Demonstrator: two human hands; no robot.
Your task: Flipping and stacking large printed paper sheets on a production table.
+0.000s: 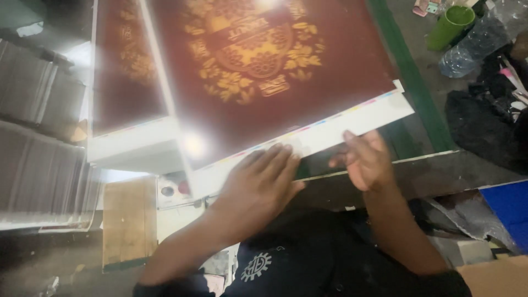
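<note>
A large glossy printed sheet [264, 71], dark red with a gold ornamental crest and a white margin with a colour strip, lies tilted across the green-edged table [423, 104]. My left hand [258, 184] rests flat, palm down, on the sheet's white near edge. My right hand [366, 159] pinches that same near edge from below, close to the right corner. A stack of similar dark red sheets [129, 99] sits to the left, its white sides showing.
A green cup [451, 25] and a clear plastic bottle [473, 47] lie at the upper right beside dark cloth [484, 121]. Tall grey paper stacks [38, 137] fill the left. A wooden board [129, 220] and blue sheet [509, 212] are lower down.
</note>
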